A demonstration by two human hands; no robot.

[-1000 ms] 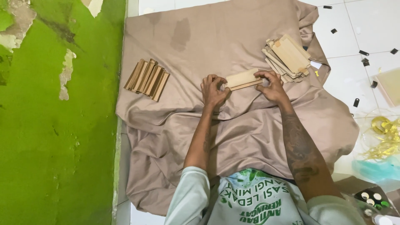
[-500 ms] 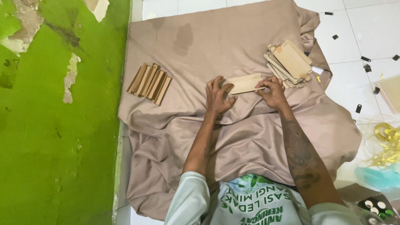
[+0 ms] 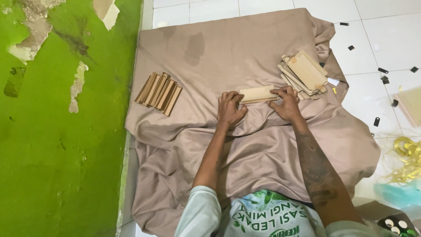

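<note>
Grip: left hand (image 3: 230, 109) and right hand (image 3: 287, 103) both pinch the tan card piece (image 3: 258, 94), one at each short end, fingers curled over its edges, thumbs underneath or hidden.
Card piece: flat, long side across the view, resting on the cloth btwn the hands.
Surface: beige cloth (image 3: 228, 52) spread on the floor, wrinkled near the person, w/ a darker stain toward the far edge.
Left stack: row of tan folded pieces (image 3: 158, 93) on the cloth, well apart from the left hand.
Right stack: loose pile of flat tan pieces (image 3: 304, 75) just beside the right hand.
Room: green wall (image 3: 57, 145) w/ peeling paint at left; white tile floor (image 3: 386, 39) at right w/ small dark scraps and gold ribbon (image 3: 408, 153).
</note>
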